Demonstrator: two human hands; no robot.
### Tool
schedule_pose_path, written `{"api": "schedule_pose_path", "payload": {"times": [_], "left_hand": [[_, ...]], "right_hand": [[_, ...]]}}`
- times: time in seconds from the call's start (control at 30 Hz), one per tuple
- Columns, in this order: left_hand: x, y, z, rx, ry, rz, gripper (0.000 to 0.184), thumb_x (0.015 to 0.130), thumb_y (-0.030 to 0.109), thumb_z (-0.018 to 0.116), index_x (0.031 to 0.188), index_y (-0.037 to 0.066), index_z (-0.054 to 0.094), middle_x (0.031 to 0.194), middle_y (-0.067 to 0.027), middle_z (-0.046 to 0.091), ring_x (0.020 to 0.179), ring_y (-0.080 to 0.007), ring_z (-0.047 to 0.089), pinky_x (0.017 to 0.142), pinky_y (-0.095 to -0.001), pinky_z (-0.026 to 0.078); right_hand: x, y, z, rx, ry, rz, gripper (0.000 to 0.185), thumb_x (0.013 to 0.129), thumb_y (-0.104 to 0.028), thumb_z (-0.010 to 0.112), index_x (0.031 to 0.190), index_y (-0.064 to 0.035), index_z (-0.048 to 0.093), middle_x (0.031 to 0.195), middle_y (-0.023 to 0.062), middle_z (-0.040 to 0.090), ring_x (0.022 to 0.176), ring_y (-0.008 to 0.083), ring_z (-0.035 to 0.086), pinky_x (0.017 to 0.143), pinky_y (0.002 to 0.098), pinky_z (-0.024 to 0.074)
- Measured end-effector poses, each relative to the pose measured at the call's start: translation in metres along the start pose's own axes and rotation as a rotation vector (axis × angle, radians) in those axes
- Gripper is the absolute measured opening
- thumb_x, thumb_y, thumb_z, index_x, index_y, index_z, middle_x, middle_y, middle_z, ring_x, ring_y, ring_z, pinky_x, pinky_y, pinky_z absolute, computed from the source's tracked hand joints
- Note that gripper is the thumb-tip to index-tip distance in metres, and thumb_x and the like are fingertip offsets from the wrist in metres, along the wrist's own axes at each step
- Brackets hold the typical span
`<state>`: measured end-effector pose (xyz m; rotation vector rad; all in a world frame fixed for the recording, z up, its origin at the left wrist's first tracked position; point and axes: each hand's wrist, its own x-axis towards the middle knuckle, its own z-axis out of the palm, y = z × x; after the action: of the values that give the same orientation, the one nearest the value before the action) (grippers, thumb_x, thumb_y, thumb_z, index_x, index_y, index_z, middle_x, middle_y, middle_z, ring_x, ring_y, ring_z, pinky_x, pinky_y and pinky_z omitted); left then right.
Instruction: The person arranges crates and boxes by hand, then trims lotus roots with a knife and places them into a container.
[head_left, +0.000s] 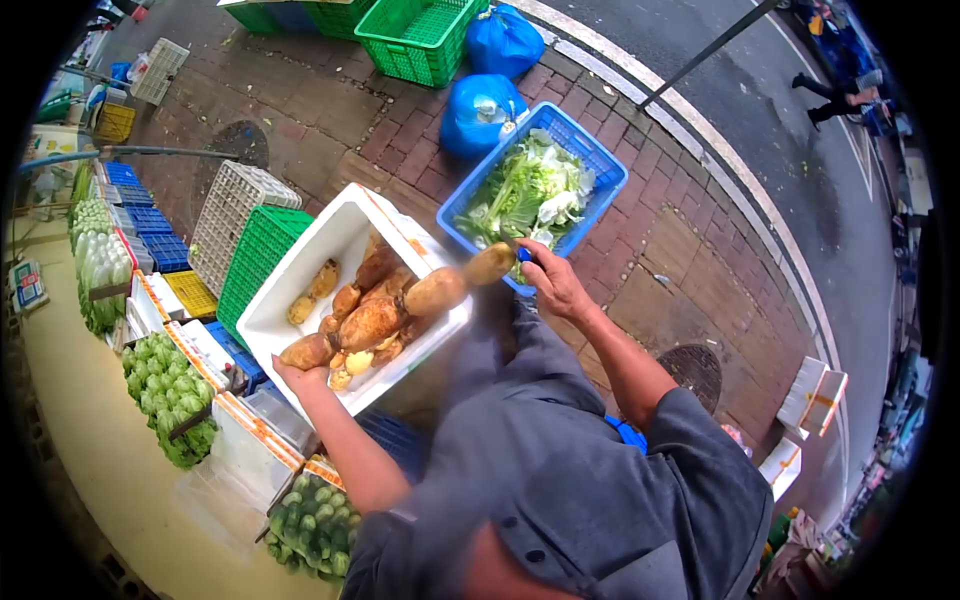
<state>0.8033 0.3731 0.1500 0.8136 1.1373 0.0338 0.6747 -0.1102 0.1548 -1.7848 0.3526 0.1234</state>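
Note:
A long, brown-skinned lotus root (436, 292) in several joined segments stretches across a white foam box (262, 318). My left hand (302, 378) is closed around its left end, at the box's near-left rim. Close to its right end, my right hand (556, 284) grips a small blue-handled tool (524, 255); a thin dark edge shows beside the root's tip, but the blade is hard to make out. More muddy lotus roots (315, 290) lie inside the box. Beneath the root's tip is a blue crate (612, 180) full of leafy green trimmings (535, 185).
Two blue bags (483, 115) and a green crate (420, 40) stand beyond the blue crate. Left of the box are a green crate (262, 262) and a white crate (232, 222). Green vegetables (165, 390) and cucumbers (313, 525) line the stall. A kerb and road run along the right.

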Motion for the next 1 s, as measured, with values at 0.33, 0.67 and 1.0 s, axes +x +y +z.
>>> {"api": "schedule_pose_path", "payload": {"times": [0.33,0.67,1.0], "left_hand": [[0.028,-0.005,-0.023,-0.047,-0.049,-0.06,0.071,0.095,0.061,0.04,0.143,0.009,0.037,0.14,-0.0179,0.048,0.123,-0.0392,0.053,0.102,-0.0585,0.044],[0.001,-0.047,-0.039,-0.102,-0.023,-0.06,0.076,0.095,0.064,0.032,0.15,0.01,0.031,0.148,-0.0171,0.043,0.133,-0.0394,0.045,0.107,-0.061,0.038],[-0.075,-0.159,-0.096,-0.3,0.023,0.045,0.071,0.098,0.06,0.03,0.142,0.005,0.041,0.14,-0.0179,0.05,0.125,-0.0399,0.053,0.103,-0.0603,0.044]], "right_hand": [[-0.005,-0.006,-0.006,-0.148,-0.14,-0.01,0.054,0.099,-0.034,0.054,0.144,-0.0072,0.044,0.129,0.0251,0.06,0.119,0.04,0.059,0.1,0.0426,0.0452],[0.006,0.026,-0.033,0.099,-0.305,0.133,0.051,0.102,-0.023,0.054,0.148,-0.0056,0.042,0.092,0.0001,0.054,0.081,0.0102,0.05,0.073,0.0275,0.0472],[0.056,0.105,-0.124,0.397,-0.177,0.445,0.051,0.102,-0.03,0.055,0.148,-0.0126,0.042,0.076,-0.0003,0.05,0.059,0.0116,0.049,0.06,0.0346,0.0541]]}}
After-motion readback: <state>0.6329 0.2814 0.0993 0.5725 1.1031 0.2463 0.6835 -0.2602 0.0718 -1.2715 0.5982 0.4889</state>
